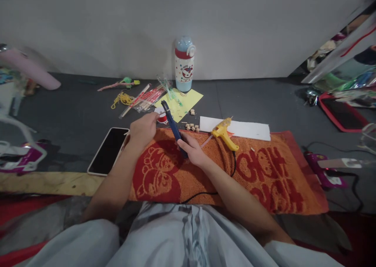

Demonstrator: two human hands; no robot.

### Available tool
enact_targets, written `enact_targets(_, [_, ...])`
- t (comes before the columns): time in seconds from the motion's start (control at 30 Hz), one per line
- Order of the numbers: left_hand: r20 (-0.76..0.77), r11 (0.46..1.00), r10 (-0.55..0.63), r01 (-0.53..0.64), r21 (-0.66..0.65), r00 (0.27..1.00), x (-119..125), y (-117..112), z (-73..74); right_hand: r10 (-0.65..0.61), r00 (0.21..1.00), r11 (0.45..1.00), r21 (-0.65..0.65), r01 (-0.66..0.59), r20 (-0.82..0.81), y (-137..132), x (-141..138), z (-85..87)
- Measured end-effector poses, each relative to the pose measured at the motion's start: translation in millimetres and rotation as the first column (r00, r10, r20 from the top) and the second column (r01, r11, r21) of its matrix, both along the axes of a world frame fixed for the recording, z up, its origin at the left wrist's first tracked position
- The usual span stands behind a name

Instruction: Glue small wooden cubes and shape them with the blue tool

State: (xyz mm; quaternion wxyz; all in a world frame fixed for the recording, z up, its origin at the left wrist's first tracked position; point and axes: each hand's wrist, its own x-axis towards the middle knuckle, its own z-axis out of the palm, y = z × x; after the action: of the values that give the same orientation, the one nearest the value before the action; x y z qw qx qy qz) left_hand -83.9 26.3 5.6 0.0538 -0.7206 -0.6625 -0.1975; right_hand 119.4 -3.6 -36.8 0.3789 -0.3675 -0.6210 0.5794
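My right hand [192,148] is wrapped round the handles of a long, dark blue plier-like tool [174,127], which points up and to the left. Near the tool's head, my left hand [143,129] pinches a thin stick [165,112] that reaches across to the jaws. Behind them stands a small spool of red thread or ribbon [162,118], partly hidden. Several small cut wooden pieces [192,127] lie just right of the tool, at the edge of the orange towel [188,179]. A yellow glue gun [225,132] rests on the towel beside my right hand.
A white strip of board [249,129] lies under the glue gun's tip. A phone [108,151] is left of my left forearm. At the back are a bottle [184,65], yellow paper [190,98] and wrapped sticks [148,98]. The glue gun's black cord [234,165] crosses the towel.
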Motion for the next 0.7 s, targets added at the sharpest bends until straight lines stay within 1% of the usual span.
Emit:
enact_targets(0.13, [0.113, 1.0, 0.014, -0.016, 0.023, 0.993, 3.9, -2.2, -4.3, 0.005, 1.0, 1.0, 0.006, -0.005, 0.004, 0.7, 0.8, -0.9])
enact_targets(0.23, [0.186, 0.999, -0.007, -0.001, 0.042, 0.982, 5.6, -3.5, -6.0, 0.013, 1.0, 1.0, 0.01, -0.013, 0.006, 1.0, 1.0, -1.1])
enact_targets(0.5, [0.258, 0.996, -0.033, 0.012, 0.083, 0.965, 7.2, -3.1, -9.4, 0.017, 1.0, 1.0, 0.013, -0.017, 0.012, 0.7, 1.7, 0.9])
enact_targets(0.7, [0.288, 0.997, -0.029, 0.008, 0.071, 0.957, 7.5, -2.3, -10.8, 0.022, 1.0, 1.0, 0.012, -0.022, 0.0, 0.5, 1.1, 2.1])
